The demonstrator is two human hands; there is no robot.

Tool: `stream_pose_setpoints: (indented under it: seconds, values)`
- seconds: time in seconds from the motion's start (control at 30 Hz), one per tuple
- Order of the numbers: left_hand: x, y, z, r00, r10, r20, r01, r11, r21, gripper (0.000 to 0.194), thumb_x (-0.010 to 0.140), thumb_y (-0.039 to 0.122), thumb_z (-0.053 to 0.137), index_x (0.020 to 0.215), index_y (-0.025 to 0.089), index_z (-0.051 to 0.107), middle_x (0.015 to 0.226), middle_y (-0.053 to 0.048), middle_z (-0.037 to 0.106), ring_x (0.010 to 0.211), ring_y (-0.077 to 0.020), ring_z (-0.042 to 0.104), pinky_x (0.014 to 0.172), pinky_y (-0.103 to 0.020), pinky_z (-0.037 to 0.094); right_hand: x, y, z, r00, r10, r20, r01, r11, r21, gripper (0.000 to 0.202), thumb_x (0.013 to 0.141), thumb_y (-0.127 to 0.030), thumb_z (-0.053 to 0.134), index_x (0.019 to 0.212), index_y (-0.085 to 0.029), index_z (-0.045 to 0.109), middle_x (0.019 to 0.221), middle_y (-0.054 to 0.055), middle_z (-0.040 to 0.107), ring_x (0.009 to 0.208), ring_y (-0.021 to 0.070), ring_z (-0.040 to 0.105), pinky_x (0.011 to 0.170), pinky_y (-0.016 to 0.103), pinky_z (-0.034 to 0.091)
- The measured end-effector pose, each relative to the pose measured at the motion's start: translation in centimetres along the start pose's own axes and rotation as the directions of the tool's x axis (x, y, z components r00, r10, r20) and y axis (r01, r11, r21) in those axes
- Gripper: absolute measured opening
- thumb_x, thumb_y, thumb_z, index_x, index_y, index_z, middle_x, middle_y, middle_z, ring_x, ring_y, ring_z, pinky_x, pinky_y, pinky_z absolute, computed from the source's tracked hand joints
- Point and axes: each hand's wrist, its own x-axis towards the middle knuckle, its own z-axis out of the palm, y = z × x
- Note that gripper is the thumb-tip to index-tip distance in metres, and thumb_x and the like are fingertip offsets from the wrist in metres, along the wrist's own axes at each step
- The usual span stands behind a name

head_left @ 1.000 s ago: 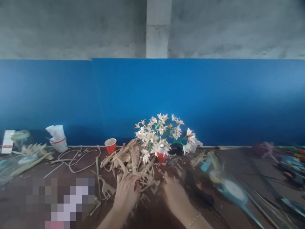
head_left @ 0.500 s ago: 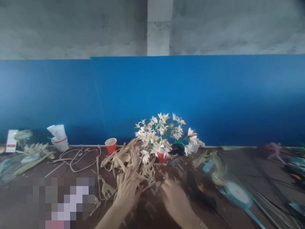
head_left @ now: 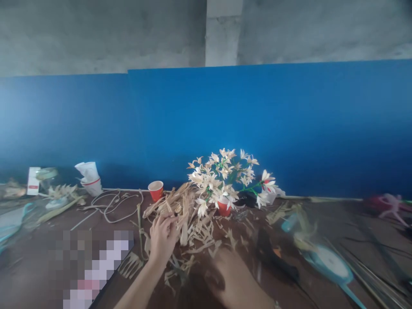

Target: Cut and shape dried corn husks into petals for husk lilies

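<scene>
Dry, straw-coloured husk pieces [head_left: 184, 216] lie heaped on the dark brown table [head_left: 124, 238]. At the left edge of this heap is my left hand [head_left: 163, 240], its fingers curled and partly touching; whether a strip is between them is too small to tell. My right hand [head_left: 227, 272] is smeared by motion low over the table, right of the left hand, its fingers unclear. Behind both stand cream husk flowers [head_left: 212, 180] on green stems, above a red cup [head_left: 224, 207]. Loose scraps [head_left: 183, 262] lie between my hands.
A red paper cup [head_left: 156, 191], a white cable [head_left: 112, 208] and stacked white cups [head_left: 92, 182] stand or lie back left. On the right are a black tool [head_left: 273, 257] with a cord and a teal-edged round object [head_left: 331, 262]. A blue partition [head_left: 199, 111] rises behind.
My left hand has moved left off the middle of the heap, its fingers now curled. My right hand has shifted down and blurred. The camera view has shifted slightly.
</scene>
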Motion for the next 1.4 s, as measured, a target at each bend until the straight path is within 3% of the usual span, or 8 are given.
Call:
stream_pose_setpoints:
  seconds: [0.27, 0.37, 0.47, 0.6, 0.77, 0.97, 1.13, 1.4]
  values:
    - [0.9, -2.7, -0.5, 0.959, -0.161, -0.234, 0.115, 0.973, -0.199, 0.024, 0.072, 0.013, 0.044, 0.077, 0.02, 0.066, 0.087, -0.005, 0.068, 0.088, -0.0231, 0.059, 0.082, -0.04, 0.046, 1.1, -0.6, 0.4, 0.998, 0.034, 0.053, -0.029, 0.996, -0.089, 0.017, 0.074, -0.01, 0.049, 0.075, -0.018, 0.064, 0.084, 0.006, 0.065, 0.085, 0.0201, 0.056, 0.079, 0.031, 0.038]
    - [0.9, -2.7, -0.8, 0.935, -0.203, -0.291, 0.147, 0.968, -0.204, 0.024, 0.072, 0.012, 0.043, 0.079, 0.02, 0.065, 0.086, -0.005, 0.067, 0.088, -0.0229, 0.059, 0.082, -0.039, 0.045, 2.7, -1.5, 0.0, 1.0, 0.015, -0.026, -0.015, 1.0, 0.004, 0.02, 0.077, -0.01, 0.047, 0.072, -0.02, 0.063, 0.079, 0.002, 0.065, 0.078, 0.017, 0.057, 0.076, 0.029, 0.039]
    - [0.8, -2.0, -1.0, 0.934, -0.138, -0.33, 0.078, 0.979, -0.189, 0.024, 0.074, 0.011, 0.042, 0.078, 0.02, 0.064, 0.083, -0.005, 0.066, 0.085, -0.022, 0.059, 0.081, -0.038, 0.045, 4.3, -2.6, 0.1, 0.996, -0.018, -0.089, 0.034, 0.982, 0.187, 0.026, 0.077, -0.006, 0.044, 0.084, -0.02, 0.065, 0.085, 0.002, 0.066, 0.082, 0.0152, 0.059, 0.078, 0.025, 0.041]
    - [0.2, 0.0, -1.3, 0.967, 0.109, -0.228, -0.136, 0.985, -0.105, 0.023, 0.078, 0.011, 0.043, 0.085, 0.02, 0.063, 0.09, -0.006, 0.065, 0.09, -0.0222, 0.058, 0.085, -0.041, 0.043, 4.9, -3.3, 0.2, 0.987, -0.117, -0.112, 0.145, 0.948, 0.285, 0.051, 0.07, 0.002, 0.041, 0.113, -0.021, 0.058, 0.108, 0.004, 0.063, 0.103, 0.0152, 0.055, 0.092, 0.025, 0.038]
    - [-0.9, 2.4, -1.5, 0.958, 0.285, 0.027, -0.284, 0.959, -0.02, 0.036, 0.079, 0.007, 0.043, 0.104, 0.023, 0.062, 0.102, -0.007, 0.065, 0.099, -0.0221, 0.055, 0.087, -0.039, 0.041, 3.0, -2.8, -0.6, 0.995, -0.034, -0.093, 0.049, 0.986, 0.157, 0.035, 0.072, -0.005, 0.047, 0.097, -0.023, 0.064, 0.095, 0.004, 0.067, 0.092, 0.0188, 0.058, 0.085, 0.029, 0.04]
    - [-1.4, 2.0, -0.9, 0.929, 0.366, 0.048, -0.366, 0.93, -0.002, 0.032, 0.079, 0.008, 0.044, 0.102, 0.022, 0.062, 0.102, -0.007, 0.066, 0.097, -0.0228, 0.056, 0.086, -0.039, 0.041, 0.9, -0.8, -2.1, 0.998, 0.029, -0.052, -0.028, 1.0, 0.012, 0.021, 0.081, -0.015, 0.046, 0.08, -0.023, 0.065, 0.072, 0.001, 0.072, 0.066, 0.0146, 0.065, 0.058, 0.02, 0.038]
    - [-1.5, 1.0, -0.1, 0.907, 0.421, 0.027, -0.421, 0.907, -0.013, 0.029, 0.078, 0.011, 0.047, 0.099, 0.023, 0.061, 0.099, -0.006, 0.067, 0.095, -0.023, 0.058, 0.085, -0.038, 0.042, 0.3, 1.2, -4.5, 0.986, 0.114, -0.122, -0.129, 0.984, -0.12, 0.022, 0.081, -0.019, 0.047, 0.074, -0.022, 0.068, 0.062, 0.001, 0.071, 0.059, 0.0146, 0.065, 0.054, 0.02, 0.036]
    - [-1.8, 0.7, 0.3, 0.842, 0.539, 0.028, -0.538, 0.842, -0.035, 0.028, 0.076, 0.016, 0.054, 0.1, 0.026, 0.064, 0.096, -0.005, 0.069, 0.092, -0.0227, 0.06, 0.08, -0.034, 0.045, -0.6, 1.9, -3.6, 0.984, 0.115, -0.136, -0.101, 0.99, 0.1, 0.022, 0.077, -0.018, 0.051, 0.083, -0.022, 0.071, 0.073, 0.002, 0.073, 0.067, 0.0159, 0.067, 0.062, 0.021, 0.043]
